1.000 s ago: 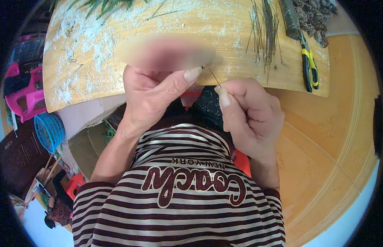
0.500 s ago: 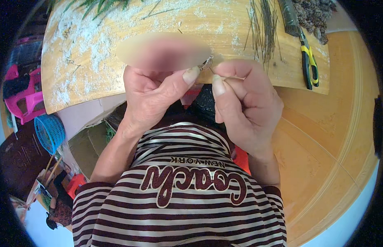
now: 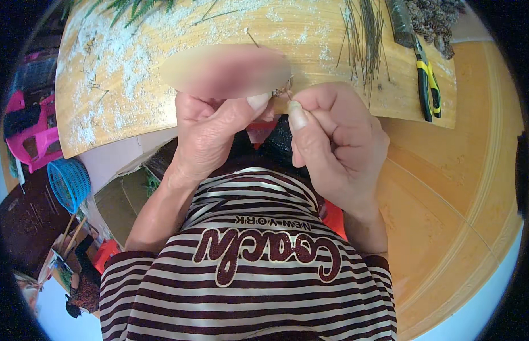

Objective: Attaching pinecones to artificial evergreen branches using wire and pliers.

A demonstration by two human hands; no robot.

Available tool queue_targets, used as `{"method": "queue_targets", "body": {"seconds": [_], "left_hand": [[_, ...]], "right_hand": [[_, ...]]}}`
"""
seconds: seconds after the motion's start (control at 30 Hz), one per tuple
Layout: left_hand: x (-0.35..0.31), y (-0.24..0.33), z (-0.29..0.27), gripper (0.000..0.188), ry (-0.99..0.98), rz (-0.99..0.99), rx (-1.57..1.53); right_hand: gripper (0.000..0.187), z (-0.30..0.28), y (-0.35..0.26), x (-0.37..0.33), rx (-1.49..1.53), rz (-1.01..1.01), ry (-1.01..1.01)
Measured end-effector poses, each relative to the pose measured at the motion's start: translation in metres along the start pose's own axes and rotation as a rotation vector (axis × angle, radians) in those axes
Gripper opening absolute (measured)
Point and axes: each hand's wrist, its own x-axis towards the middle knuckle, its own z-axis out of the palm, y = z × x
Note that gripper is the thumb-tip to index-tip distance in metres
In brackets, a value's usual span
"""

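Just over the table's near edge, my left hand [image 3: 210, 128] is closed around a small brown, rough piece with pale tips, which looks like a pine cone [image 3: 285, 87]. Most of it is hidden by the fingers and a blurred patch. My right hand [image 3: 338, 133] sits close beside it, thumb and forefinger pinching the end of a thin brown wire [image 3: 289, 97] at the cone's edge. The other fingers of the right hand are curled in.
White flakes lie over the wooden table [image 3: 179, 108]. Green sprigs [image 3: 134, 8] are at the far left. Farther right are a bundle of thin wires [image 3: 364, 42], yellow-black pliers [image 3: 427, 85] and several pine cones [image 3: 432, 23]. A blue basket [image 3: 69, 183] stands left, below the table.
Both hands have shifted slightly: the left thumb has drawn back a little, and the right fingertips have moved a little left with the wire.
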Motion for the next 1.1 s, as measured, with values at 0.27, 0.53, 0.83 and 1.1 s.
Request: {"method": "queue_targets", "body": {"seconds": [0.27, 0.53, 0.83, 1.1], "left_hand": [[0.000, -0.006, 0.003, 0.023, -0.042, -0.057, 0.011], [0.007, -0.011, 0.012, 0.014, 0.077, -0.155, -0.029], [0.011, -0.020, 0.010, 0.014, 0.036, -0.101, -0.212], [0.011, -0.021, 0.006, 0.017, -0.010, -0.160, -0.454]], "right_hand": [[0.002, -0.004, 0.007, 0.000, -0.033, -0.040, 0.016], [0.002, -0.003, 0.014, 0.001, -0.057, -0.063, 0.063], [0.004, 0.001, 0.013, -0.001, -0.003, 0.047, 0.021], [0.005, 0.009, 0.020, 0.000, 0.050, 0.086, 0.013]]}}
